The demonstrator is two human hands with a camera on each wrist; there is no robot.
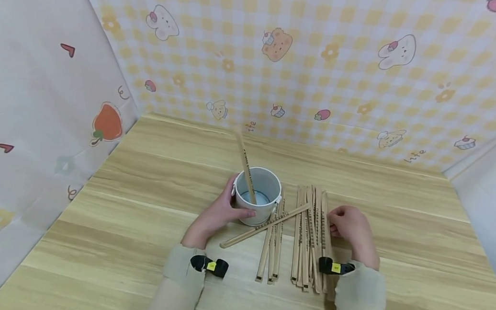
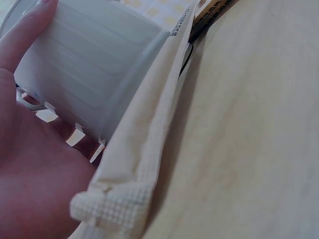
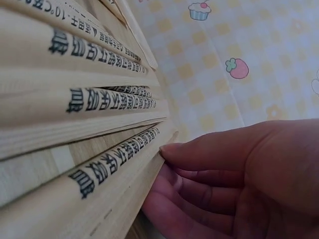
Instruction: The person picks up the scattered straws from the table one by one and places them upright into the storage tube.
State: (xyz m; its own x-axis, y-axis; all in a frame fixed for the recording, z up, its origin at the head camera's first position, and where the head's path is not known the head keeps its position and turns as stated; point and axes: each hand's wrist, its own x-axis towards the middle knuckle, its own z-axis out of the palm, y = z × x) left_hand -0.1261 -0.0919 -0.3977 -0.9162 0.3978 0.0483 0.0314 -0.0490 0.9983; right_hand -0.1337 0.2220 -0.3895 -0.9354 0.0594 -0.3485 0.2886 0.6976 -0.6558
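Observation:
My left hand (image 1: pixel 220 213) grips a small white bucket (image 1: pixel 262 217) from its left side, thumb across the front. Inside the bucket one paper-wrapped straw (image 1: pixel 247 167) leans, its top end sticking out past the rim. Another wrapped straw (image 2: pixel 134 144) lies slantwise in front of the bucket, close to my left palm in the left wrist view. At the right edge of a pile of wrapped straws (image 1: pixel 308 241), my right hand (image 1: pixel 355 227) pinches the outermost straw (image 3: pixel 119 169) between thumb and fingers. Dark printing runs along the paper sleeves.
Several more wrapped straws (image 1: pixel 270 252) lie between the bucket and the pile, partly beneath the slanted one. Everything stands on a wood-grain table (image 1: pixel 142 181). A yellow checked cloth wall (image 1: pixel 305 82) rises behind it, with a white printed wall (image 1: pixel 41 87) at left.

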